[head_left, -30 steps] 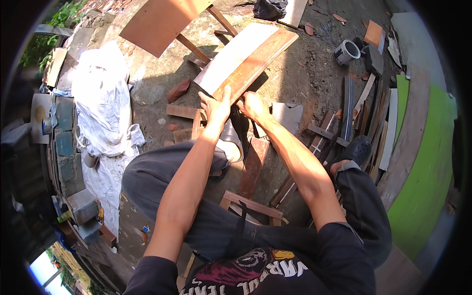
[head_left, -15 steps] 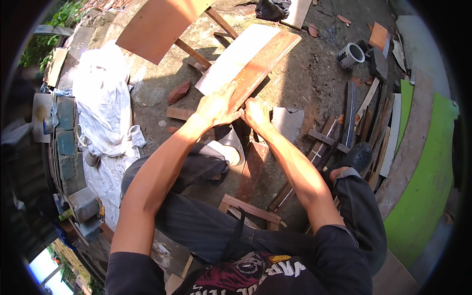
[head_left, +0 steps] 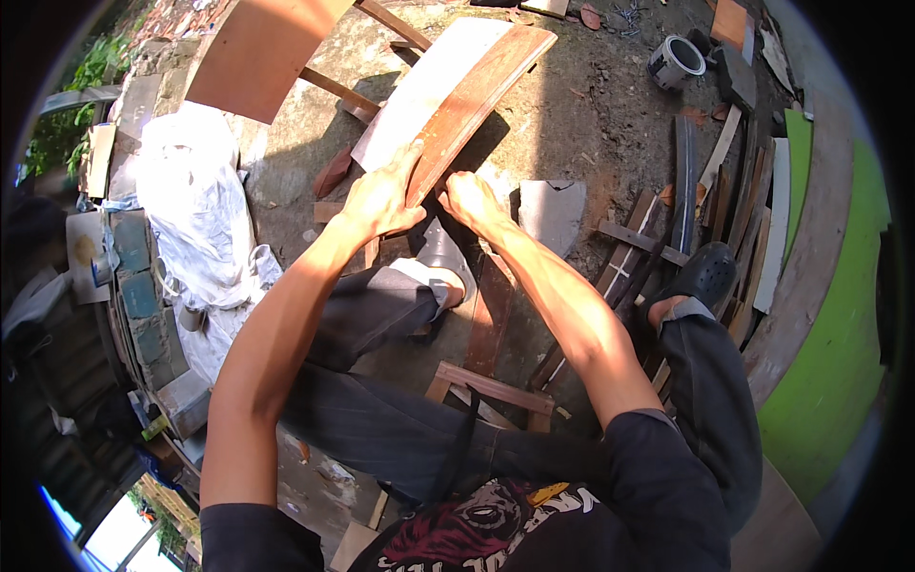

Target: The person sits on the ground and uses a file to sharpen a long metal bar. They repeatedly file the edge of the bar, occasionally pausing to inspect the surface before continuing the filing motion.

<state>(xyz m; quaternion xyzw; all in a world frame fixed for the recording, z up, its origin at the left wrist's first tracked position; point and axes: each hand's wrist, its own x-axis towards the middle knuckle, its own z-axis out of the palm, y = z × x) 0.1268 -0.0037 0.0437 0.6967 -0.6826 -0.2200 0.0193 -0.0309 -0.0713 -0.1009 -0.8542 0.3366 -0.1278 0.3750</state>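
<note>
Clamping fingers and thumb on the near end of a pale-and-brown wooden panel [head_left: 456, 100] slanting away above rough ground [head_left: 586, 119], the left hand [head_left: 379, 196] lies beside the right hand [head_left: 469, 199], whose fingers curl out of sight, their hold impossible to tell, with a brown board [head_left: 269, 57] beyond leftward and a can [head_left: 671, 71] well rightward.

A person's left forearm [head_left: 300, 296] and right forearm [head_left: 562, 300] reach toward a two-toned board [head_left: 478, 105], the left hand [head_left: 377, 196] laying its fingers over the board's near end, thumb spread, while the right hand [head_left: 470, 200] curls its fingers just beside the board's right edge, knuckles up.
</note>
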